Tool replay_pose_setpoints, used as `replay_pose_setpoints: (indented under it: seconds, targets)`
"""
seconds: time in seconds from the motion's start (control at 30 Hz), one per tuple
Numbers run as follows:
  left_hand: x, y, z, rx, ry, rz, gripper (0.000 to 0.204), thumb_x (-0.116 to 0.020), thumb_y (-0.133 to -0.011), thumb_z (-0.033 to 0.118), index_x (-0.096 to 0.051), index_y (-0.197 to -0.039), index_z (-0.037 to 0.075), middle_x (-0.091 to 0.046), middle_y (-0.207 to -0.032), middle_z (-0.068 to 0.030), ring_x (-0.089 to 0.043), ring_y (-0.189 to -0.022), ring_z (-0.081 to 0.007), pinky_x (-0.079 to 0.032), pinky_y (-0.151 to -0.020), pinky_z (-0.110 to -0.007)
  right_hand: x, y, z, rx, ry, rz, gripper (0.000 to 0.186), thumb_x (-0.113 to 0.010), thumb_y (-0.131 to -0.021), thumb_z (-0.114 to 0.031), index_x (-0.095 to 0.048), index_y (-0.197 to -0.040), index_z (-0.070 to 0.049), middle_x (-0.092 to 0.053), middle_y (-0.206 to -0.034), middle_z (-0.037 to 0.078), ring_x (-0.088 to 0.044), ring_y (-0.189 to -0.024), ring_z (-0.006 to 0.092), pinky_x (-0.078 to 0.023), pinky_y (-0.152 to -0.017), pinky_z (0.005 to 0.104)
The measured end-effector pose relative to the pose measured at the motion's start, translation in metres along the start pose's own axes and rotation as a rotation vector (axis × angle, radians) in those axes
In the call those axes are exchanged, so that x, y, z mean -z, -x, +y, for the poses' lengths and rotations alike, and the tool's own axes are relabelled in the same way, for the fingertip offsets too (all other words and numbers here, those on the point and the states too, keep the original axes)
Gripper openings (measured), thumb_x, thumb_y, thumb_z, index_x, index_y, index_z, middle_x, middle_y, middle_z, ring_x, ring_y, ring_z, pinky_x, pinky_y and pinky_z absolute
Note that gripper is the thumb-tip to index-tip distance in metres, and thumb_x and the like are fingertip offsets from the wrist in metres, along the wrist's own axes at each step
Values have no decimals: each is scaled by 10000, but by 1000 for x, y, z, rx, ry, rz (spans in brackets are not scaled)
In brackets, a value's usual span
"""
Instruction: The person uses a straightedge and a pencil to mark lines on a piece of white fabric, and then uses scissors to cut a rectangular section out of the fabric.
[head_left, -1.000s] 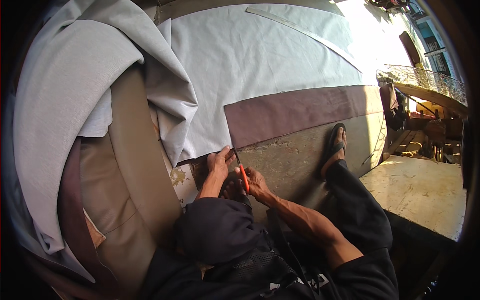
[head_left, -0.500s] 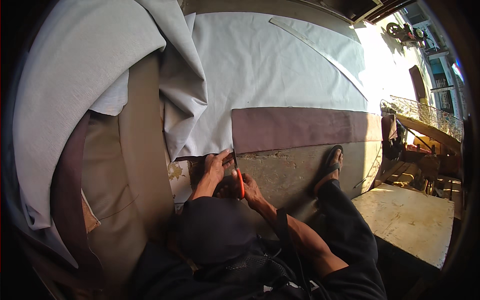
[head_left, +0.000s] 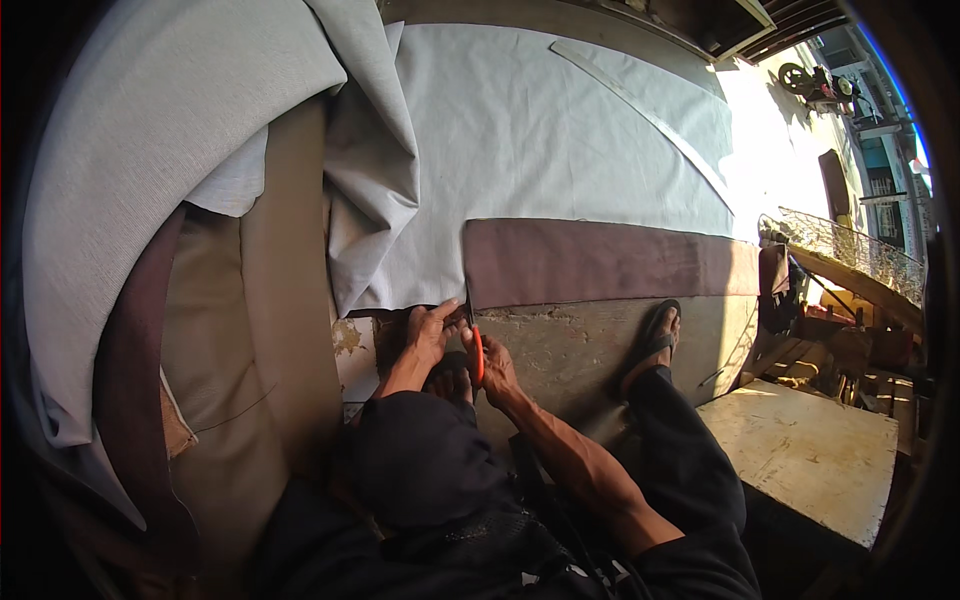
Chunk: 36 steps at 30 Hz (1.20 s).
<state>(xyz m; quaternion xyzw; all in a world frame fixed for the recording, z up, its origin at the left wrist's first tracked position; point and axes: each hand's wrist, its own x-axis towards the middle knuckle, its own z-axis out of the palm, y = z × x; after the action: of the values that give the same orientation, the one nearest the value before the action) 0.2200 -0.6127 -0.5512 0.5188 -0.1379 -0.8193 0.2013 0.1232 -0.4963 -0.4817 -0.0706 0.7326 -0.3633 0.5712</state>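
A pale grey sheet of fabric-like material [head_left: 560, 130] lies spread out in front of me. Along its near right side runs a maroon strip [head_left: 600, 262]; its short left end meets the grey sheet just above my hands. My left hand [head_left: 425, 338] is closed at the grey sheet's near edge, index finger along it, the other fingers partly hidden. In my right hand [head_left: 497, 372] is a pair of scissors with orange-red handles [head_left: 478, 357]. Their dark blades point away from me, at the sheet's edge by the strip's corner.
A long flat strip [head_left: 650, 118] lies slantwise on the sheet. Folded grey material [head_left: 180, 130] and brown material [head_left: 215, 330] are heaped at left. My sandalled foot [head_left: 655, 345] stands right of the hands. A pale board [head_left: 805, 450] lies at lower right, a motorcycle [head_left: 815, 85] farther off.
The view has shifted slightly. Both hands stay at the same corner, and the scissors remain in my right hand, its wrist turned a little.
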Motion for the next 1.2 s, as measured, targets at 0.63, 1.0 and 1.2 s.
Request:
replay_pose_setpoints:
  seconds: [0.63, 1.0, 1.2]
  targets:
    - [4, 5, 1, -28, 0, -95, 246, -799, -836, 152, -655, -953, -9, -703, -934, -101, -687, -884, -240, -533, -852, -421, 5, -24, -15, 99, -52, -45, 643, -657, -881, -663, -598, -1023, -38, -567, -774, 24, -530, -677, 117, -428, -575, 289]
    - [24, -6, -1, -3, 115, -106, 288, -769, -856, 121, -652, -1067, -35, -711, -1032, -125, -706, -918, -254, -555, -835, -423, -9, -39, -31, 154, -44, -48, 632, -636, -880, -691, -579, -934, -65, -514, -674, -7, -478, -544, 95, -378, -480, 256]
    - [25, -8, -1, 4, 79, -291, 351, -738, -906, 180, -655, -1199, 5, -702, -1151, -97, -683, -1047, -240, -528, -902, -446, -4, -46, -56, 113, -64, -85, 670, -660, -862, -688, -591, -961, -29, -585, -712, 30, -517, -545, 106, -399, -461, 269]
